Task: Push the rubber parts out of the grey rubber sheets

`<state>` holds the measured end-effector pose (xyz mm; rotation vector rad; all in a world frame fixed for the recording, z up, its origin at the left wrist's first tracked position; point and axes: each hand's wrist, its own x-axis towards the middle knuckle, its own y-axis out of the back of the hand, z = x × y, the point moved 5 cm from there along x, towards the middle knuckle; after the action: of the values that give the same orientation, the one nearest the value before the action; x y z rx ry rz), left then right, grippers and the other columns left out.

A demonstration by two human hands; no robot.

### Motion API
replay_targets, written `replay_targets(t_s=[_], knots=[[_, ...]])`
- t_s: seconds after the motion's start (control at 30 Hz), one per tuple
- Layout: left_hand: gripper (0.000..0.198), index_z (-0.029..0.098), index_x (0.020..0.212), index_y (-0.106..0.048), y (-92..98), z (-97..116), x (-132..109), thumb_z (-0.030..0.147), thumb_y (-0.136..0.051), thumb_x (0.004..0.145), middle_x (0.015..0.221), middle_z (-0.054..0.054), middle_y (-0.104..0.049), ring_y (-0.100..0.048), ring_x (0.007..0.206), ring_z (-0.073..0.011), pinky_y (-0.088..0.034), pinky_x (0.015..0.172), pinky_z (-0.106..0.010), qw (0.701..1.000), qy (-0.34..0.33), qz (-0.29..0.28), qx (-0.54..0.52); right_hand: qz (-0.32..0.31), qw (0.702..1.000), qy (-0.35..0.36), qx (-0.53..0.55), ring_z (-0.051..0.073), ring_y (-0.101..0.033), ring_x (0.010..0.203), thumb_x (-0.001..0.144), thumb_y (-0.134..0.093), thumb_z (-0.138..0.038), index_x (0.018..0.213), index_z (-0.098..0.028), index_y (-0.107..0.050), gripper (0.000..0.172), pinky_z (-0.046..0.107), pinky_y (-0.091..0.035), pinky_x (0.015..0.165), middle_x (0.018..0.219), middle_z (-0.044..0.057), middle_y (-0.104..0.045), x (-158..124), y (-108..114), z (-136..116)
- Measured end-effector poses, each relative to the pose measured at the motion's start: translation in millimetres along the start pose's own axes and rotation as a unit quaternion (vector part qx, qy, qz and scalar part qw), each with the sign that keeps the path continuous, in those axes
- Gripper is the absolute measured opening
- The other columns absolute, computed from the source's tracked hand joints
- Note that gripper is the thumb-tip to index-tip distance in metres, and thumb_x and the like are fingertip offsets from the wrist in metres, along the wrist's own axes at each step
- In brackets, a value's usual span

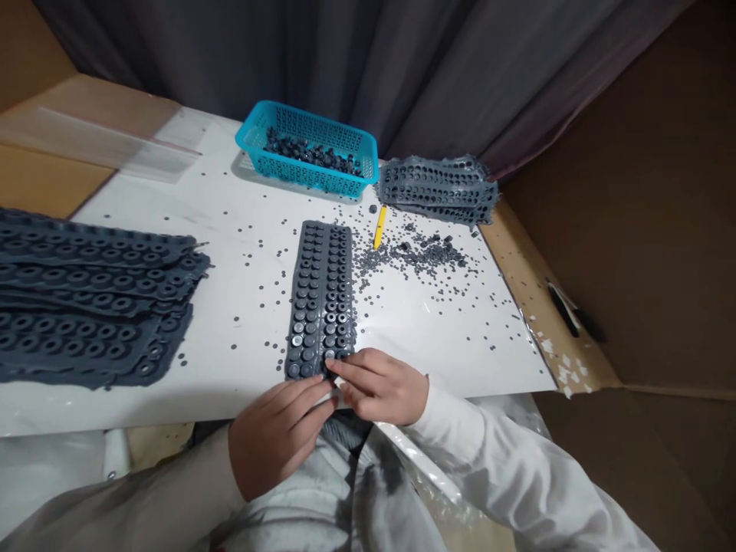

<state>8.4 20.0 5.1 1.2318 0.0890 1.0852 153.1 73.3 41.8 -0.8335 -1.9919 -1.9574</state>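
A long dark grey rubber sheet (320,291) studded with rows of round ring-shaped parts lies lengthwise on the white table, its near end at the table's front edge. My left hand (279,433) and my right hand (379,383) meet at that near end. Both have their fingers pressed together in a pinch on the sheet's lower right corner. What lies under the fingertips is hidden.
A stack of similar grey sheets (86,299) lies at the left. At the back, a turquoise basket (310,146) holds loose dark rings, with a pile of emptied sheets (437,188) to its right. A yellow tool (380,226) and scattered rubber bits (419,257) cover the middle right. Cardboard walls stand at the right.
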Motion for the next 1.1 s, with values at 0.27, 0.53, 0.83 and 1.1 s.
replay_targets(t_s=[0.27, 0.53, 0.83, 1.1], knots=[[0.034, 0.016, 0.114, -0.058, 0.1, -1.0, 2.2, 0.007, -0.044, 0.085, 0.121, -0.006, -0.06, -0.051, 0.115, -0.0214, -0.041, 0.096, -0.038, 1.0, 0.01, -0.003, -0.008, 0.041, 0.998, -0.04, -0.027, 0.017, -0.058, 0.087, 0.079, -0.059, -0.005, 0.07, -0.02, -0.047, 0.021, 0.03, -0.054, 0.066, 0.116, 0.012, -0.062, -4.0, -3.9, -1.9], [0.033, 0.015, 0.116, -0.058, 2.9, -1.0, 6.4, 0.009, -0.046, 0.086, 0.123, -0.007, -0.059, -0.052, 0.115, -0.0212, -0.042, 0.096, -0.037, 1.0, 0.009, -0.019, -0.011, 0.067, 0.97, -0.233, -0.031, 0.018, -0.062, 0.092, 0.088, -0.048, -0.011, 0.099, -0.02, -0.053, 0.015, 0.033, -0.056, 0.072, 0.114, 0.013, -0.065, -7.7, 25.9, 33.5], [0.034, 0.015, 0.114, -0.059, 0.2, -0.7, -1.8, 0.005, -0.045, 0.085, 0.122, -0.005, -0.061, -0.05, 0.117, -0.0219, -0.041, 0.099, -0.038, 1.0, 0.005, 0.001, -0.002, 0.093, 0.897, -0.431, 0.01, 0.013, -0.058, 0.054, 0.088, -0.053, -0.025, 0.088, -0.018, -0.058, 0.009, 0.023, -0.046, 0.052, 0.065, 0.002, -0.064, -20.3, 50.3, 58.1], [0.029, 0.012, 0.11, -0.057, 11.2, 1.9, 6.1, 0.004, -0.049, 0.083, 0.111, -0.009, -0.064, -0.054, 0.112, -0.0221, -0.043, 0.096, -0.037, 0.999, 0.009, 0.039, -0.017, 0.028, 0.931, -0.195, 0.308, 0.02, -0.058, 0.107, 0.09, -0.051, -0.023, 0.093, -0.013, -0.058, 0.013, 0.036, -0.05, 0.088, 0.111, 0.018, -0.064, 4.7, 10.0, 12.6]])
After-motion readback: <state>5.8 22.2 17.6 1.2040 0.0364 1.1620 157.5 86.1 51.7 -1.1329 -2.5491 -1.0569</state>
